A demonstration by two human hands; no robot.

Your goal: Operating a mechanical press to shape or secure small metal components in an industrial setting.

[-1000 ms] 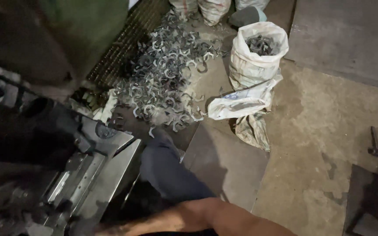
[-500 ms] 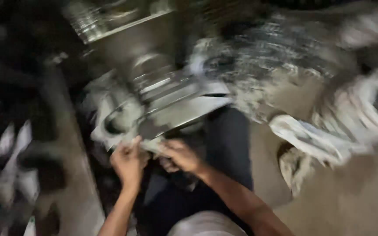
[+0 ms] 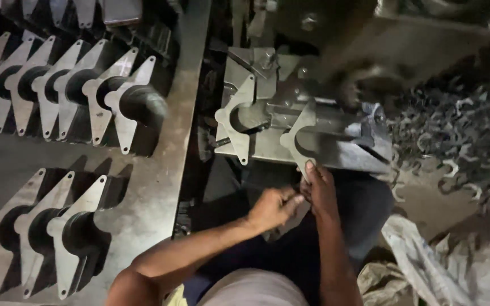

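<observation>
A flat C-shaped metal plate (image 3: 297, 139) lies on the grey die bed of a press (image 3: 341, 148). My right hand (image 3: 320, 190) grips its lower tip with a fingertip pressed on it. My left hand (image 3: 272, 207) is curled just below and to the left, its fingertips touching my right hand; whether it holds anything is hidden. A second plate of the same shape (image 3: 237, 120) rests on the left end of the die bed. My dark trouser leg lies under both hands.
Rows of the same plates stand on edge on the steel bench (image 3: 163, 175) at left, one row at the back (image 3: 94, 93) and one in front (image 3: 58, 232). Curved metal offcuts (image 3: 452, 139) litter the floor at right. Pale sacks (image 3: 443, 269) lie at lower right.
The view swung from the floor scrap and sacks over to the press and bench. Both hands came into view at the die, and the right hand now grips the plate's tip.
</observation>
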